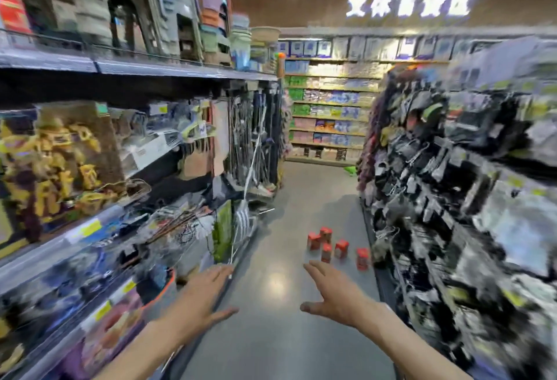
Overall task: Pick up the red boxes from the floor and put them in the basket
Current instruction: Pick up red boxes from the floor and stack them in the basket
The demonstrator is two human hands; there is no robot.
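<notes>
Fingers point(221, 271) of the left hand point(199, 298) lie straight and loosely spread, palm down, holding nothing; those of the right hand point(334, 292) are likewise stretched out and spread, thumb pointing toward nine o'clock, gripping nothing. Both hands hover over the floor point(271, 319) at about six o'clock in the view, well apart from each other. From largest to smallest: the left shelving point(90, 168) fills the nine o'clock side, stacked with plastic stools up top and blurred packaged goods lower down; the right rack point(452, 183) fills the three o'clock side with hanging dark items too blurred to name; a far shelf point(331, 108) of coloured packs closes the aisle at twelve o'clock, under a lit white sign point(410, 4). The grey floor runs between them. An orange-rimmed basket point(162, 292) appears to sit at about eight o'clock, by the left hand, mostly hidden. The red boxes point(334, 247), six by my count, stand upright in a loose cluster on the floor just past the right hand, at about five o'clock, near the foot of the right rack.
</notes>
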